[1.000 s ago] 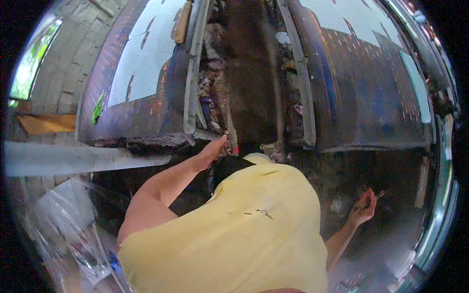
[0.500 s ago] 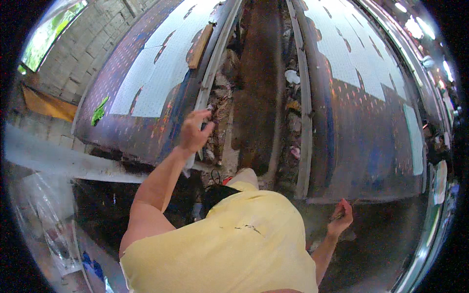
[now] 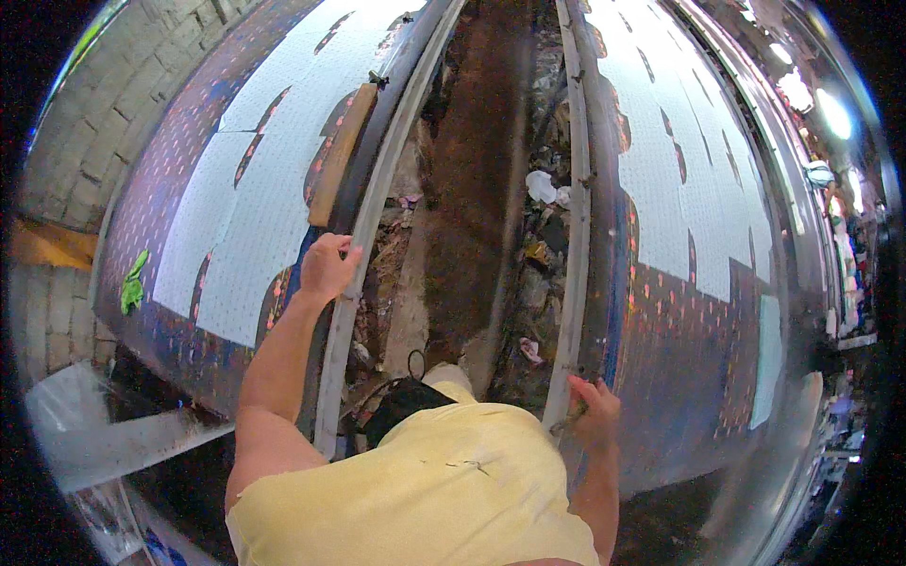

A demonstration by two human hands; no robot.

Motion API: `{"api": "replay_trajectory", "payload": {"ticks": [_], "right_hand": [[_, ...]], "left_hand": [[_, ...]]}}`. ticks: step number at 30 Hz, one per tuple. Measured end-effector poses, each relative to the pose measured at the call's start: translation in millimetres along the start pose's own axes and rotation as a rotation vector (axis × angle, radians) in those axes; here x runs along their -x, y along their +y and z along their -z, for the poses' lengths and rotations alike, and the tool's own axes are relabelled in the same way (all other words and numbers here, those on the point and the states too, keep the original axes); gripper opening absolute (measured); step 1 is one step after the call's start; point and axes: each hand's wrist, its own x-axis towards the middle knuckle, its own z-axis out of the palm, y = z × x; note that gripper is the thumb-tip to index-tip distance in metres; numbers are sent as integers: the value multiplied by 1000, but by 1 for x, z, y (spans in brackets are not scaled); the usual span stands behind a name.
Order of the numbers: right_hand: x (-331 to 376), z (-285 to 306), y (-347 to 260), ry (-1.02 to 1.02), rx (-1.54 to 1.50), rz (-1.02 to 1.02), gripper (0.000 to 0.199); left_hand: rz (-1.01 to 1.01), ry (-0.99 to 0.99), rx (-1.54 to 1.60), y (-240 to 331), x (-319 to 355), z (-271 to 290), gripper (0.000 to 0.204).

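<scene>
Head view: left hand (image 3: 327,266) fingers grip the left grey rail (image 3: 363,236); right hand (image 3: 593,410) fingers clasp the right rail (image 3: 574,283).

The left hand (image 3: 327,266) gripped the left metal rail (image 3: 363,236) while the right hand (image 3: 593,412) held the right rail (image 3: 576,208) beside patterned fabric (image 3: 236,208).

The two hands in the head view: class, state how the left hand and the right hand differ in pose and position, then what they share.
The left hand reaches far forward on an outstretched arm; the right hand stays low, close beside the yellow shirt. The left hand rests on the left table's pale rail; the right hand is at the right rail. Both are bare, each at a table edge flanking the littered aisle.
</scene>
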Motion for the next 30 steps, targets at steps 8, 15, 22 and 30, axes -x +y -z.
{"api": "replay_trajectory", "payload": {"ticks": [8, 15, 22, 30], "right_hand": [[-118, -25, -5, -122, -10, -42, 40], [-194, -54, 2, -107, -146, 39, 32], [-300, -104, 30, -230, -196, 315, 32], [-441, -165, 25, -461, -334, 614, 34]], "left_hand": [[112, -339, -351, 13, -37, 5, 21], [55, -400, -271, 2, -42, 9, 22], [133, -465, -218, 8, -56, 17, 25], [314, -459, -245, 31, -55, 16, 24]]}}
